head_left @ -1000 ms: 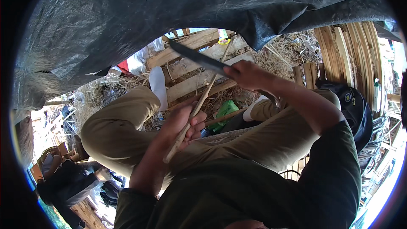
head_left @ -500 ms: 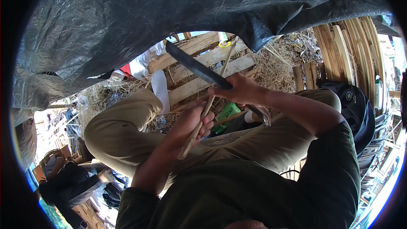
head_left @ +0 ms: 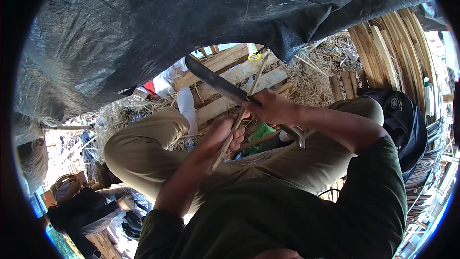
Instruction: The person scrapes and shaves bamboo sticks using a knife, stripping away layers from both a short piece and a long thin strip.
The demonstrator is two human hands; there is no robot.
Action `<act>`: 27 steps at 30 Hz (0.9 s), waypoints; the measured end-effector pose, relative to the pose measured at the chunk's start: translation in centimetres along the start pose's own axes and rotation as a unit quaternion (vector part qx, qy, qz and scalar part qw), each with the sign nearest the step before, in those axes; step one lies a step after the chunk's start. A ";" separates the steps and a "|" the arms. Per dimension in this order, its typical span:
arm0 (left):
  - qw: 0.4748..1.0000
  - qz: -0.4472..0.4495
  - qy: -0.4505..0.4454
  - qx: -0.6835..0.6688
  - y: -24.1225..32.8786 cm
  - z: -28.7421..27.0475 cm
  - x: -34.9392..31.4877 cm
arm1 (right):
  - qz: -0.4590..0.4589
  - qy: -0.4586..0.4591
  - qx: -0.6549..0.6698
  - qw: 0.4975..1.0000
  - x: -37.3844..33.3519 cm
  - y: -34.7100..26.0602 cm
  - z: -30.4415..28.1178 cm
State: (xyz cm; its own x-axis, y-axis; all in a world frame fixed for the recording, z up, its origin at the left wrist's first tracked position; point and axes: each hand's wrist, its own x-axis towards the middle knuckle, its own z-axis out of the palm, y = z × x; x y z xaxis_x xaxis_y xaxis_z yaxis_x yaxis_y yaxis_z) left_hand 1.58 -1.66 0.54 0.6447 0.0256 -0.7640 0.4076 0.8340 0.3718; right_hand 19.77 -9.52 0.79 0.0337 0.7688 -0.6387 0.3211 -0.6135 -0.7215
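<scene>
In my right hand point(head_left: 274, 107) is a machete, its long dark blade point(head_left: 214, 80) pointing up and to the left. My fingers wrap round it near the base of the blade, and a curved, shiny end point(head_left: 299, 138) of its handle shows below the hand. My left hand point(head_left: 223, 136) is closed round a thin wooden stick point(head_left: 221, 156), which slants up to the right between my knees. Blade and stick cross right beside my right hand; I cannot tell whether the edge touches the wood. My right thumb reaches close to the stick.
Wooden slats point(head_left: 230, 79) of a pallet lie ahead amid straw point(head_left: 311, 81). A dark tarp point(head_left: 191, 9) hangs low across the front. Planks point(head_left: 397, 52) and a black bag point(head_left: 405, 120) are at the right. Another person's arm point(head_left: 108, 211) shows at the lower left.
The machete's blade has turned slightly, showing more of its flat side. Both hands keep their grips, with the right hand a little further along the stick. The whole view has shifted slightly.
</scene>
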 end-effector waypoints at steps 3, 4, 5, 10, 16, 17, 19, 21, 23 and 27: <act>1.000 -0.026 -0.013 -0.010 -0.7 -2.5 1.9 | -0.019 -0.004 0.048 0.999 -1.5 -1.1 0.8; 1.000 -0.024 -0.016 -0.007 -0.8 -2.4 2.6 | -0.025 -0.046 0.127 0.991 -2.5 -1.4 0.8; 1.000 0.001 0.011 -0.008 -0.9 -2.1 3.1 | -0.033 -0.090 0.205 0.974 -3.4 -2.2 0.7; 0.996 0.071 -0.015 0.050 -2.3 -2.9 4.8 | -0.119 -0.018 0.159 0.980 -8.3 -6.1 -1.4; 0.999 0.023 -0.004 0.028 -1.2 -1.3 3.1 | -0.258 0.177 0.021 0.949 -8.6 -3.1 -3.5; 0.999 0.023 -0.007 0.035 -0.8 -0.8 2.0 | -0.260 0.184 0.022 0.948 -9.1 -2.8 -3.3; 0.995 0.046 -0.090 -0.027 0.2 0.3 -0.8 | -0.115 0.172 0.111 0.972 -9.5 -2.1 -2.8; 0.993 0.047 -0.096 -0.053 1.1 2.1 -3.0 | -0.132 0.174 0.154 0.964 -8.9 -0.4 -2.2; 0.982 0.059 -0.168 -0.069 1.7 3.2 -5.2 | -0.040 0.207 0.236 0.949 -8.5 -0.5 -1.3; 0.991 0.108 -0.071 -0.016 0.5 9.2 -8.7 | 0.041 0.220 0.357 0.907 -8.0 -0.9 -0.1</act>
State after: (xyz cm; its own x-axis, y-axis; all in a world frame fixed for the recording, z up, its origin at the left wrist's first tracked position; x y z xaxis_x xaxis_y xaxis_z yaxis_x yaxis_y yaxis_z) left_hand 2.07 -6.51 12.23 0.8002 0.1298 -0.5856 0.2309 0.8344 0.5005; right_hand 19.26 -15.12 6.57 0.4538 0.6162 -0.6437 -0.3895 -0.5125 -0.7653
